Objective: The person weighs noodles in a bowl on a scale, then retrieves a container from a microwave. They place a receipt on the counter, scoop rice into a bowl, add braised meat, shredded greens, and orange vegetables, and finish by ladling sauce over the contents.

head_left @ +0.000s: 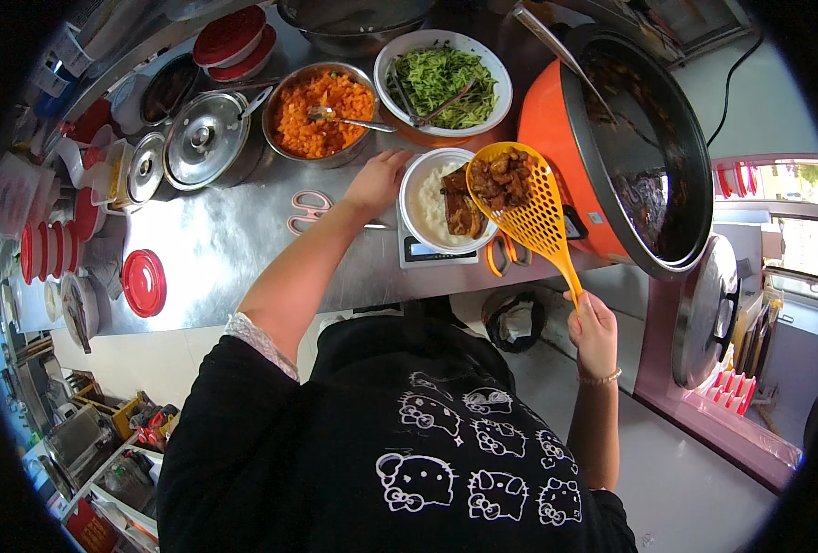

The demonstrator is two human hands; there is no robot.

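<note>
My right hand (593, 334) is closed round the handle of a yellow slotted spoon (540, 217). Brown braised meat chunks (499, 180) lie in its perforated head, tilted over the right rim of a white bowl (413, 219). White rice (435, 205) fills the bowl's left side, and dark glazed meat pieces (464, 214) rest on its right side. Under the bowl is a kitchen scale (441, 259) with a small display. My left hand (379, 182) lies against the bowl's left side, fingers stretched out; whether they press on the rim I cannot tell.
Right of the bowl stands a tilted orange pot (557, 138) with dark sauce and a ladle (566, 57). Behind are diced carrots (312, 129) and shredded greens (450, 78). Pink-handled scissors (309, 207), orange-handled scissors (501, 253), a red lid (143, 283) and lidded metal pots (204, 138) share the steel counter.
</note>
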